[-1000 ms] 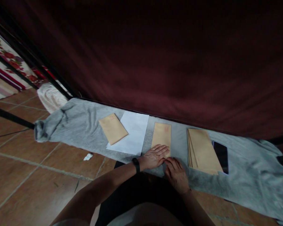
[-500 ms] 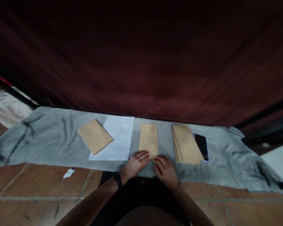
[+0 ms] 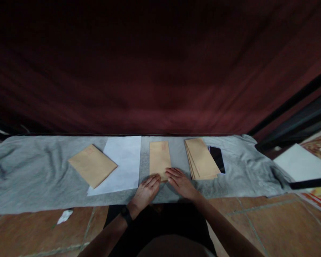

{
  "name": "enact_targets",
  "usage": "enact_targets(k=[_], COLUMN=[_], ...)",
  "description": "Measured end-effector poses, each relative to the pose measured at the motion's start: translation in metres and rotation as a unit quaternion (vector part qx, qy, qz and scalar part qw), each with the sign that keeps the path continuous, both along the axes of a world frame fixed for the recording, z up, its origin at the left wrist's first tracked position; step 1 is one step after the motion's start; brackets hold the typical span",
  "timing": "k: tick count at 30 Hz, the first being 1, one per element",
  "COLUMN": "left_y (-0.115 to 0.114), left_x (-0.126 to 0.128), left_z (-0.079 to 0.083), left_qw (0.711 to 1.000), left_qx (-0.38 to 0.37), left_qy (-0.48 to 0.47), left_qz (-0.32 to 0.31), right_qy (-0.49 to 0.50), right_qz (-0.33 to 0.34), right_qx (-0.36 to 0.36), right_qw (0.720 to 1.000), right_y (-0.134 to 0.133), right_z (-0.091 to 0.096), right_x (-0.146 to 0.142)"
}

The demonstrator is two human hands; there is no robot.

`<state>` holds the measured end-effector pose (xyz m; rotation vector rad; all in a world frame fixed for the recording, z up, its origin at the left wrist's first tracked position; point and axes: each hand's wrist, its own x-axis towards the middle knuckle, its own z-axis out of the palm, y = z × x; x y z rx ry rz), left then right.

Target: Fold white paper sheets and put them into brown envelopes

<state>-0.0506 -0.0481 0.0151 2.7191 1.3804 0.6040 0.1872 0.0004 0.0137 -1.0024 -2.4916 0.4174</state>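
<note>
On the cloth [image 3: 42, 178], left hand [image 3: 146, 187] has slid back beside right hand [image 3: 180, 182], both flat, gripping nothing. Together they pin the near end of the envelope [image 3: 159, 157].

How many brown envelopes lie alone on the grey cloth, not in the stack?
2. The left envelope lies partly over the white sheet; the middle envelope is touched at its near end by the left hand and right hand. The stack could hide others.

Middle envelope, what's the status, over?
Left hand, right hand open, fingertips on middle envelope, near edge. It lies flat on grey cloth. Envelope stack beside, apart.
</note>
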Motion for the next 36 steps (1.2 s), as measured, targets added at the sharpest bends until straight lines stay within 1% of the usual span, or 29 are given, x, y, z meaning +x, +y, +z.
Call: enact_targets(k=[4, 7, 10, 14, 17, 23, 27, 32, 36], left_y=[0.001, 0.002, 0.002, 0.003, 0.003, 0.003, 0.003, 0.004, 0.003], left_x=[0.001, 0.000, 0.000, 0.000, 0.001, 0.000, 0.000, 0.001, 0.000], left_z=[0.002, 0.001, 0.000, -0.003, -0.004, -0.006, -0.002, 0.000, 0.000], left_qw=[1.000, 1.000, 1.000, 1.000, 1.000, 1.000, 1.000, 1.000, 1.000], left_qx=[-0.001, -0.004, -0.006, -0.006, -0.006, 0.007, 0.006, 0.002, -0.005], left_qy=[-0.010, -0.012, -0.010, -0.010, -0.013, -0.009, -0.007, 0.001, 0.009], left_qz=[0.005, 0.003, 0.007, 0.006, 0.011, 0.006, 0.004, 0.003, 0.007], right_qy=[-0.024, -0.031, -0.031, -0.027, -0.026, -0.054, -0.070, -0.077, -0.086], right_qz=[-0.010, -0.026, -0.024, 0.013, 0.019, 0.012, -0.006, -0.062, -0.113], right_qx=[0.004, 0.003, 0.002, 0.009, 0.007, -0.014, -0.004, 0.023, 0.023], right_qw=[1.000, 0.999, 0.999, 1.000, 0.999, 0.998, 0.998, 0.995, 0.990], right_y=[0.019, 0.026, 0.021, 0.006, 0.008, 0.040, 0.061, 0.082, 0.094], right_z=[0.000, 0.000, 0.000, 0.000, 0.000, -0.004, -0.012, -0.018, -0.020], right_x=[-0.003, -0.006, -0.008, -0.005, -0.001, -0.002, -0.009, -0.025, -0.039])
